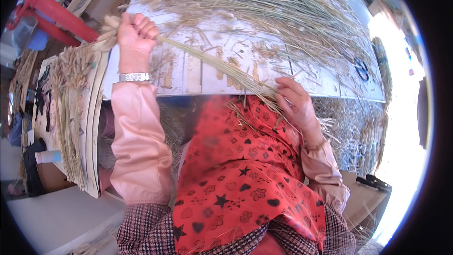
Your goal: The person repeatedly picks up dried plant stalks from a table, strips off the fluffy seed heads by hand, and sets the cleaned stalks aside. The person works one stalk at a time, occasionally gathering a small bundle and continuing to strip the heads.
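My left hand (137,33) is closed around a small bunch of dried bunny-tail grass (212,62), just below its fluffy heads, which stick out to the left of the fist. The stems run down to the right across the near edge of the white table. At their cut ends is my right hand (293,102), fingers bent and thumb near the stems; whether it grips any of them cannot be told. Beyond both hands, a wide heap of loose dried grass stems (283,7) covers the far part of the table. Short bits of straw lie on the red patterned apron (244,170).
Black-handled scissors (361,70) lie at the table's right. On a board (93,141) at left rest sorted bunny-tail bunches (67,113). A red metal frame (56,14) rises at upper left. Cut straw (347,138) is piled below the table's right edge, near a cardboard box (361,198).
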`<act>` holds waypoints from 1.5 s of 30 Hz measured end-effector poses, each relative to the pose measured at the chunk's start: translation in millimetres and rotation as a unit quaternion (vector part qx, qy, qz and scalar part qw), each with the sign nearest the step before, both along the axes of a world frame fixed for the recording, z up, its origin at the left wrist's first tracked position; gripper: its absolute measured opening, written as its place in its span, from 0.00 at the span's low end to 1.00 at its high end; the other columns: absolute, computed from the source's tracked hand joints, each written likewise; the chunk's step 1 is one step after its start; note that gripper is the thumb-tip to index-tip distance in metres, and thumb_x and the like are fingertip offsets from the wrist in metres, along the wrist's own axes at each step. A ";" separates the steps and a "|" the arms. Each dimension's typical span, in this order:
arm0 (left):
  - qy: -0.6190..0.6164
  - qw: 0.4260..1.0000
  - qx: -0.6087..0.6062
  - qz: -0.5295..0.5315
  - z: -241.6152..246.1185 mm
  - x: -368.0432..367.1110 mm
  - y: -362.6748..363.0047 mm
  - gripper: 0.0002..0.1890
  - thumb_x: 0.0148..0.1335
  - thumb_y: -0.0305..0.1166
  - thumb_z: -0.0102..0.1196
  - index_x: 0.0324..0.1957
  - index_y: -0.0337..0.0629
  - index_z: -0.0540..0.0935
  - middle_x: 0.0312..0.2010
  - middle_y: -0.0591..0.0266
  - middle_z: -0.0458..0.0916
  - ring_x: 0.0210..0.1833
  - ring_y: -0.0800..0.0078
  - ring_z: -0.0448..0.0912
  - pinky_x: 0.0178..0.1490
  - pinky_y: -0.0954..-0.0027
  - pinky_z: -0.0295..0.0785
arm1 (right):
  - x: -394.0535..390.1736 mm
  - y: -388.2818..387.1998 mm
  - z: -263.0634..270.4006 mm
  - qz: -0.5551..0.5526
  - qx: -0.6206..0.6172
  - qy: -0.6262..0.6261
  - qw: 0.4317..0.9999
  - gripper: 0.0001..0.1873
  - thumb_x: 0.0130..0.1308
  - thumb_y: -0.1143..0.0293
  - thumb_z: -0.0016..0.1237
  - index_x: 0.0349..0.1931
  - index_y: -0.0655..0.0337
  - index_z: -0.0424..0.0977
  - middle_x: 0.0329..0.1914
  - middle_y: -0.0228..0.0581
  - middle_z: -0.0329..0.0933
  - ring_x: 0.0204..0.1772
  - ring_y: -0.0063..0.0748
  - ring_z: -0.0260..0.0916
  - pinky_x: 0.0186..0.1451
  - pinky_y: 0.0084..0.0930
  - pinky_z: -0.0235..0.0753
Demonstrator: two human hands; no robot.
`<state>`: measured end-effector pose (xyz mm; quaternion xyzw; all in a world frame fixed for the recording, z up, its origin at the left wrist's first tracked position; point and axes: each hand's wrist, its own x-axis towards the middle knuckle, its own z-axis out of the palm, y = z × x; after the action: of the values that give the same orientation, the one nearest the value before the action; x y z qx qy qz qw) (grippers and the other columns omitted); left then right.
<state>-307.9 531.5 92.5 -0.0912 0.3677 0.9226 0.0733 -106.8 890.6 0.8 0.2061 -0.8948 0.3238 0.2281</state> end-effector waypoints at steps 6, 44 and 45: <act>0.051 0.993 0.096 -0.051 3.1 16.6 33.3 0.32 0.74 0.56 0.29 0.16 0.47 0.61 0.11 0.75 0.47 0.13 0.80 0.45 0.17 0.74 0.40 | -25.6 -11.2 36.5 -0.005 -0.132 -0.169 0.977 0.17 0.67 0.66 0.52 0.53 0.64 0.69 0.40 0.46 0.79 0.42 0.34 0.78 0.44 0.27 0.76; 0.282 0.883 -0.325 -0.187 -98.5 109.9 148.6 0.20 0.69 0.41 0.50 0.57 0.50 0.60 0.46 0.62 0.67 0.48 0.72 0.66 0.44 0.74 0.69 | -40.6 -53.0 141.1 0.097 -0.019 0.084 0.992 0.12 0.55 0.79 0.59 0.40 0.62 0.78 0.46 0.41 0.75 0.45 0.41 0.73 0.46 0.30 0.75; 0.281 0.889 -0.314 -0.181 -99.4 110.4 149.6 0.20 0.69 0.41 0.49 0.57 0.50 0.60 0.47 0.62 0.67 0.48 0.72 0.66 0.44 0.74 0.69 | -41.1 -57.8 145.5 0.113 0.002 0.069 0.991 0.12 0.54 0.78 0.59 0.39 0.62 0.78 0.47 0.40 0.75 0.47 0.42 0.72 0.47 0.32 0.75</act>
<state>-197.5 681.1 -6.9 0.2214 0.6535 0.7168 0.1002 -147.9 832.8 146.3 0.3286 -0.8482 0.3312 0.2510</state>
